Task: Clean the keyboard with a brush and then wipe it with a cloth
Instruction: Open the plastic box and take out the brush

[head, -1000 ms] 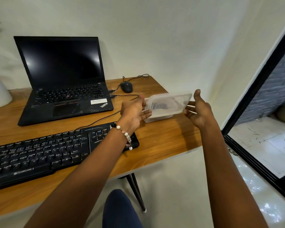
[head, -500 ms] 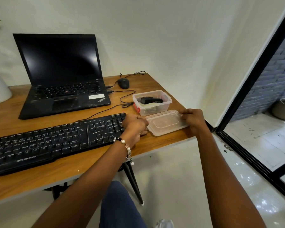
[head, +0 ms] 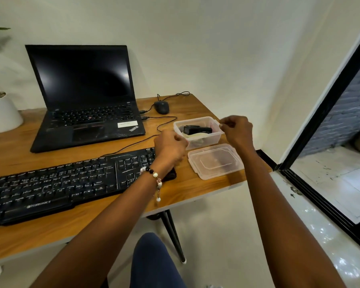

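The black keyboard (head: 60, 183) lies along the front of the wooden table (head: 104, 213). To its right stands an open clear plastic box (head: 208, 140) holding a black object (head: 196, 129) on something pale. The box's clear lid (head: 216, 161) lies flat in front of it near the table corner. My left hand (head: 170, 146) hovers over the keyboard's right end, fingers loosely curled beside the box's left wall, holding nothing I can see. My right hand (head: 237, 129) is raised at the box's right rim, fingers curled, thumb and forefinger together, with nothing visible in them.
A black laptop (head: 87, 100) stands open at the back, with a mouse (head: 161, 107) and cables to its right. A white plant pot (head: 0, 113) sits at the far left. A black-framed glass door (head: 320, 113) is on the right. My knee (head: 154, 262) is under the table edge.
Both hands lowered the clear lid from above the box, laid it flat on the table in front of it and let go. They have since risen to the box's two sides.
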